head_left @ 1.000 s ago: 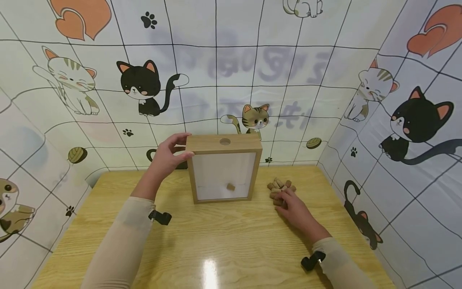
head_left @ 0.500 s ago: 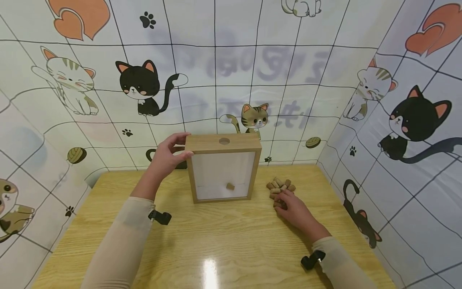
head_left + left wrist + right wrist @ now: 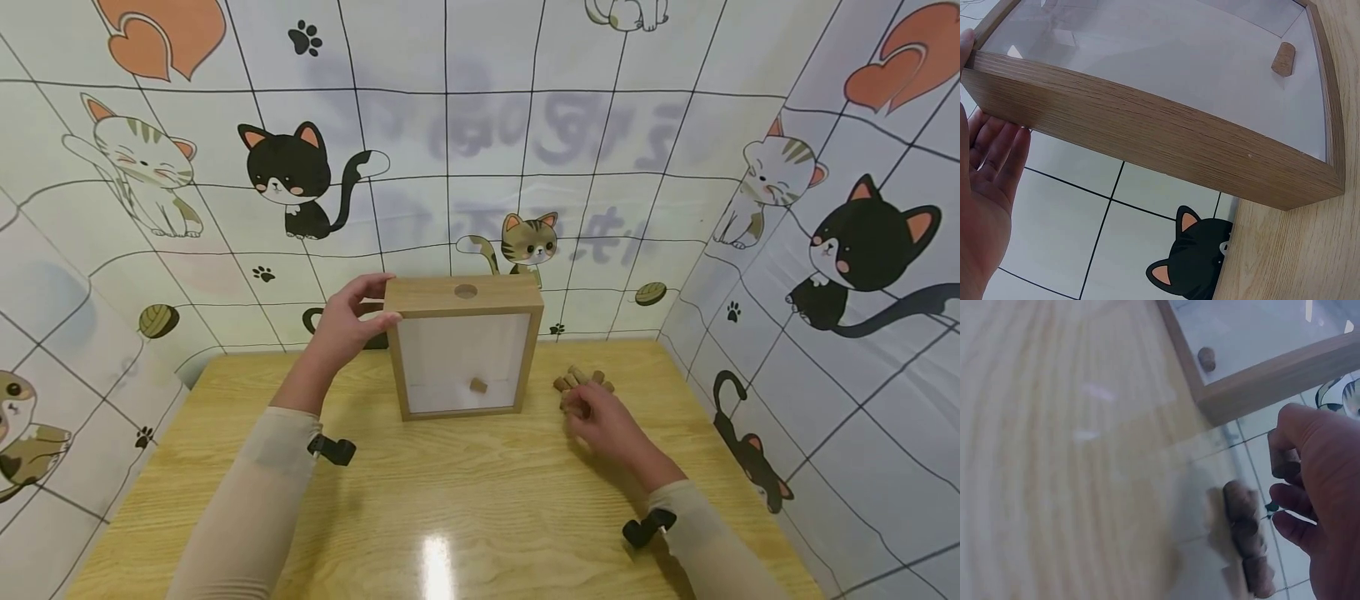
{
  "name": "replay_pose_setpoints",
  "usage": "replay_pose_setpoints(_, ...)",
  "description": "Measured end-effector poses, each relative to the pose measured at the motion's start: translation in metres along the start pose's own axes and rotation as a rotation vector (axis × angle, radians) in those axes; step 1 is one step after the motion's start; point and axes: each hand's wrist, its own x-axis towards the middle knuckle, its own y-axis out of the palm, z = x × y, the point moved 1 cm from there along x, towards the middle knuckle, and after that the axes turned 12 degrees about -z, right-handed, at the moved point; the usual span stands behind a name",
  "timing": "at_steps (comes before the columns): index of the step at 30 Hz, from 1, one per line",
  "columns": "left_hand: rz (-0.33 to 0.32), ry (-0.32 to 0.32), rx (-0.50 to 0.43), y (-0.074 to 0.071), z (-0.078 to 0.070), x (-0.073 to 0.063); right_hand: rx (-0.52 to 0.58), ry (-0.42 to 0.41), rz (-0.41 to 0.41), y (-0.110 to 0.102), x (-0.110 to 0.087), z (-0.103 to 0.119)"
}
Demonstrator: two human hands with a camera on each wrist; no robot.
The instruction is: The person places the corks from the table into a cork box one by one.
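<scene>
A shallow wooden box [image 3: 427, 297] with a clear front and a round hole [image 3: 466, 291] in its top stands upright on the table. One cork [image 3: 1284, 59] lies inside, low behind the front. My left hand [image 3: 341, 329] holds the box's upper left corner, thumb on the front edge and fingers behind. To the right of the box, my right hand [image 3: 609, 423] is over a small pile of corks [image 3: 576, 377], partly covering it. Between its thumb and index finger it pinches one cork [image 3: 1284, 457], seen in the right wrist view.
The pale wooden table [image 3: 450, 500] extends in front of the box. Behind and at both sides hangs a white cloth [image 3: 420, 208] with a grid and cartoon cats. Each wrist wears a black camera mount [image 3: 333, 450].
My right hand has come up slightly off the pile with a cork pinched in its fingertips. The left hand and the box have stayed in place.
</scene>
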Motion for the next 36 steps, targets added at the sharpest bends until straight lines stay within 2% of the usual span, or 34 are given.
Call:
replay_pose_setpoints(9,-0.002,-0.005,0.010,-0.001,0.001,0.001,0.113,-0.004,0.004,-0.004,0.023,0.022)
replay_pose_setpoints(21,0.001,-0.008,0.012,-0.001,0.000,0.000,0.133,-0.040,-0.009,-0.016,0.047,0.042)
replay_pose_setpoints(36,0.004,-0.008,0.013,-0.001,0.000,0.000,0.130,-0.113,-0.158,-0.054,0.092,0.086)
